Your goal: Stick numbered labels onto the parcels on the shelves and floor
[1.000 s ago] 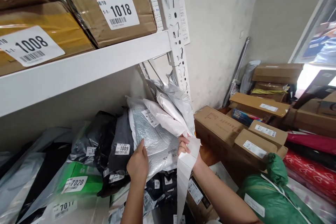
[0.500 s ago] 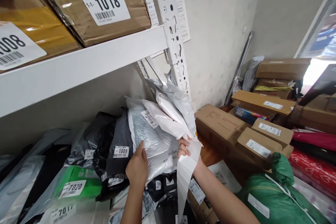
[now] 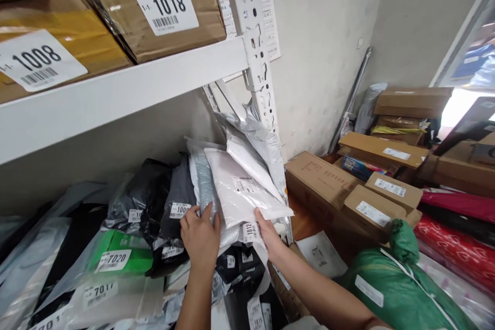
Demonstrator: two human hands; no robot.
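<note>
My left hand rests against the parcels with its fingers apart, between a dark bag labelled 1009 and a striped mailing bag. In my right hand is a strip of labels, with a label reading 1012 at its upper end and its tail hanging down. The thumb of that hand lies at the lower edge of a white mailing bag, which has a printed shipping label. Another white bag leans behind it. Part of the right hand's fingers is hidden behind the strip.
A white shelf beam runs above, bearing boxes labelled 1018 and 1008. The perforated post stands beside the bags. At right lie cardboard boxes and a green sack. A green parcel labelled 7020 lies left.
The front white bag has tipped forward over the striped one, showing its shipping label. My right hand has lowered slightly with the strip, and the 1012 label now shows. My left hand's fingers have spread.
</note>
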